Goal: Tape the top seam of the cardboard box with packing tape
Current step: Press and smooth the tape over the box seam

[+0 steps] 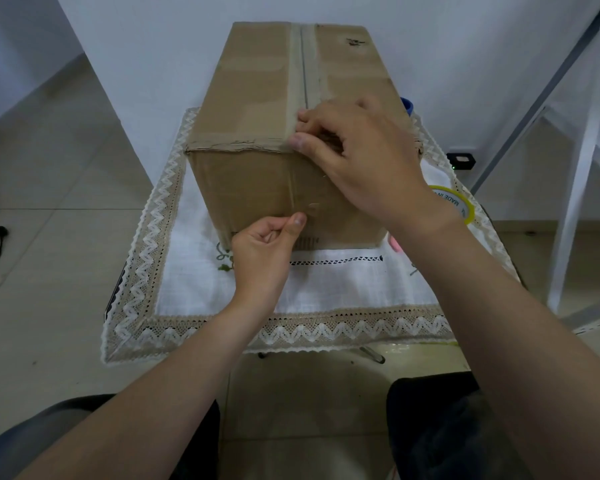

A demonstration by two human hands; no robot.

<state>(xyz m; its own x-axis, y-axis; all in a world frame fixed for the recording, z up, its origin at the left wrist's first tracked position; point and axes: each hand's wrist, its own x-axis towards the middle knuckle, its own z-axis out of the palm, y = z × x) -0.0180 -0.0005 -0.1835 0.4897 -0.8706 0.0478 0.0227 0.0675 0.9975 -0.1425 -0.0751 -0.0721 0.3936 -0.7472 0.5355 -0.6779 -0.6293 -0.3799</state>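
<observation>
A brown cardboard box [257, 98] stands on a small cloth-covered table, its top flaps closed along a centre seam [305, 71]. A strip of clear tape lies over that seam and runs down the near face. My right hand [357, 157] rests on the box's near top edge, its fingers curled against the tape at the seam. My left hand [267, 247] sits low on the near face with its thumb pressed on the tape's lower end [309, 209]. The roll of packing tape [454, 202], with a yellow core, lies on the table to the right, partly hidden by my right wrist.
A white tablecloth [326, 285] with a lace border covers the table. A blue object [408, 106] peeks out behind the box's right side and something pink [394, 243] shows by its near right corner. White furniture legs [575, 188] stand at the right. A black plug [0, 232] lies on the tiled floor.
</observation>
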